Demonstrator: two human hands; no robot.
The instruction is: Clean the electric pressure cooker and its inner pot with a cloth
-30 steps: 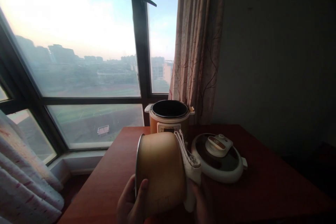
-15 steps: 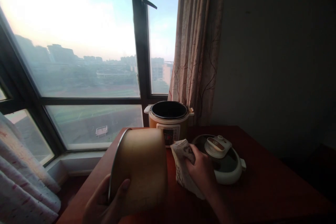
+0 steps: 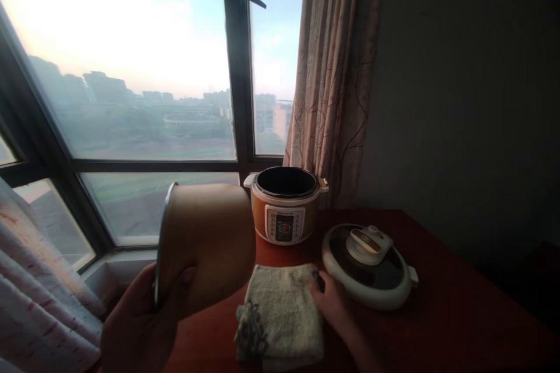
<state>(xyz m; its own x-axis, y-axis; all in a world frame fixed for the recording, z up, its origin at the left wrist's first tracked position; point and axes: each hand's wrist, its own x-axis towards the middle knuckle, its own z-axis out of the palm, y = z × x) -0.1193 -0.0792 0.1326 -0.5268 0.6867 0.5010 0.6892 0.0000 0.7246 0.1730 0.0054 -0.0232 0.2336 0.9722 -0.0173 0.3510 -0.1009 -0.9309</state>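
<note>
My left hand (image 3: 142, 315) grips a gold-brown inner pot (image 3: 207, 239) by its rim, the thumb on the outer wall. The pot is tilted on its side above the table, its mouth facing left and its inside hidden. A folded, cream-coloured towel (image 3: 284, 315) with a dark pattern at one corner lies on the table. At its upper right edge, my right hand (image 3: 329, 298) has its fingers closed on the cloth.
An electric pressure cooker (image 3: 285, 204) stands near the window, its top uncovered. Its round lid (image 3: 371, 265) rests on the red-brown table (image 3: 441, 303), close to my right hand. Curtains (image 3: 336, 81) hang behind the table and at the lower left.
My right hand has lowered the towel, which now lies spread on the table instead of bunched in the air. The inner pot has moved left and slightly up in my left hand.
</note>
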